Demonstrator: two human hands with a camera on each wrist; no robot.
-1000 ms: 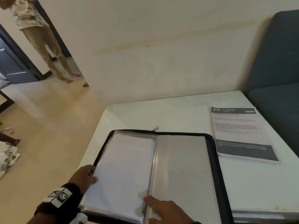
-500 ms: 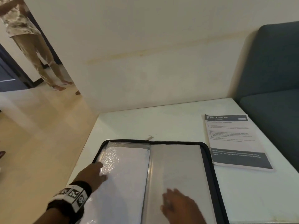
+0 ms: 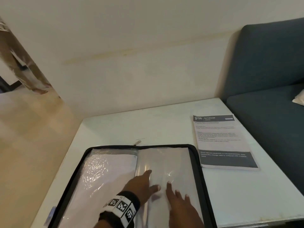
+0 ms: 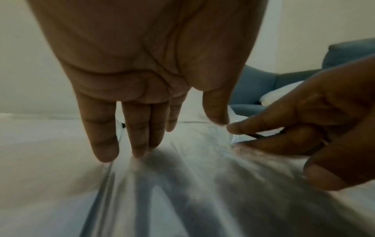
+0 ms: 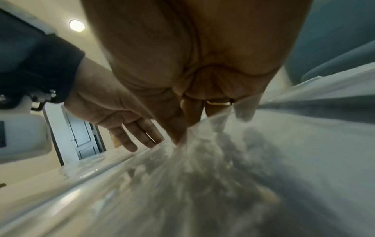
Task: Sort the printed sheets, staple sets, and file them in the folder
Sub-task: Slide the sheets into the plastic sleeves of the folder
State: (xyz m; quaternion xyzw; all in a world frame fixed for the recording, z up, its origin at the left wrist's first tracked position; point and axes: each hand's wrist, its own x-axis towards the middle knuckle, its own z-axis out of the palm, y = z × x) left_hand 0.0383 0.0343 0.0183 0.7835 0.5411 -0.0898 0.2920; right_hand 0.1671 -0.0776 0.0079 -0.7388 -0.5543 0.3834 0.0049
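A black zip folder [image 3: 196, 162] lies open on the white table [image 3: 246, 195]. Its left page holds a white sheet [image 3: 107, 178] under crinkled plastic. My left hand [image 3: 143, 183] lies with straight fingers on the clear sleeve [image 3: 172, 162] of the right page, near the spine. Right beside it, my right hand [image 3: 179, 199] is on the same sleeve. In the left wrist view the right hand [image 4: 304, 128] pinches a raised fold of the plastic. A stack of printed sheets [image 3: 222, 142] headed "BATHROOM" lies to the right of the folder.
A dark blue sofa [image 3: 271, 79] with a white cushion [image 3: 299, 99] stands against the table's right side. The zip pull [image 3: 137, 143] sticks out past the folder's far edge. A person [image 3: 19, 66] stands in the doorway at far left.
My left hand has moved from the left page across the spine onto the right sleeve. My right hand has slid farther up the same sleeve, and the head view has tilted.
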